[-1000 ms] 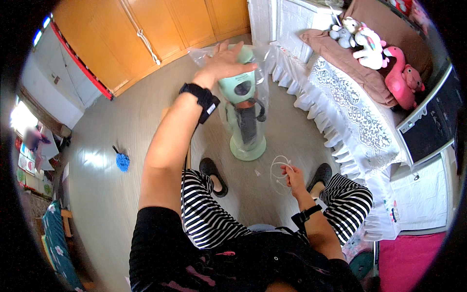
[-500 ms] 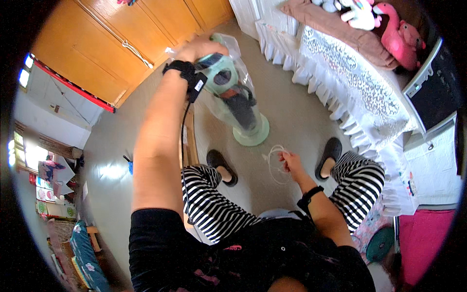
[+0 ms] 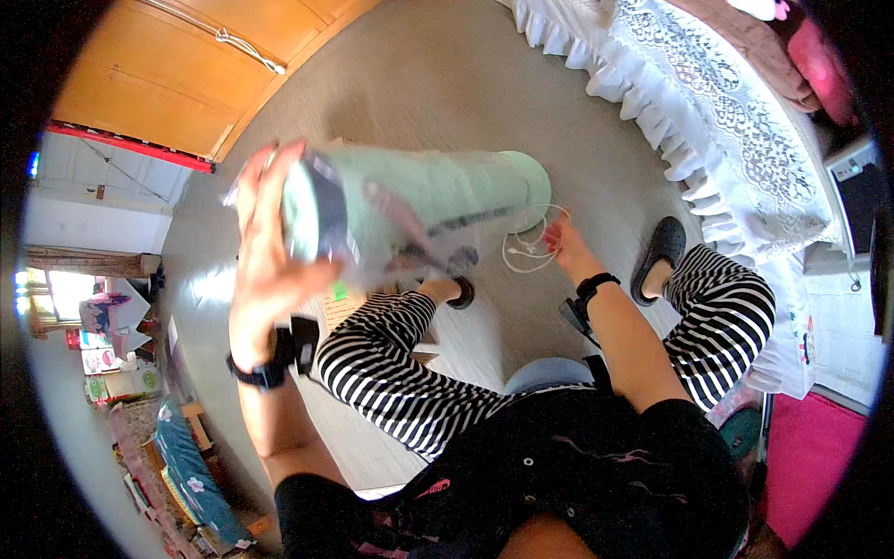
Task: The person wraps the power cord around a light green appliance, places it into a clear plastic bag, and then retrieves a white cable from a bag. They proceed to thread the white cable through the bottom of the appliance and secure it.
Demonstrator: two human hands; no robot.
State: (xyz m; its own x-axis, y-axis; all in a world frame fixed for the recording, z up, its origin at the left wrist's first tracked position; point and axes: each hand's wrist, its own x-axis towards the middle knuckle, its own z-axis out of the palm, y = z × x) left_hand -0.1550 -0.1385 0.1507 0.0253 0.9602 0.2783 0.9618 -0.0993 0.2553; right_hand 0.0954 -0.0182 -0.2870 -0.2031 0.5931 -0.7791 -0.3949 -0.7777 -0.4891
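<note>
While the left hand (image 3: 265, 265) grips the top of a pale green fan (image 3: 419, 210), tilted over with its base far from that hand, the right hand (image 3: 559, 238) pinches a white cord (image 3: 521, 252) just beside the base.

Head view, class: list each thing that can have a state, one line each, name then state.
Green fan: tilted over, lifted at its top, blurred.
Left hand: gripping the fan's top.
Right hand: holding the white cord.
White cord: loosely coiled, unplugged end not visible.
Cupboard doors: shut.
</note>
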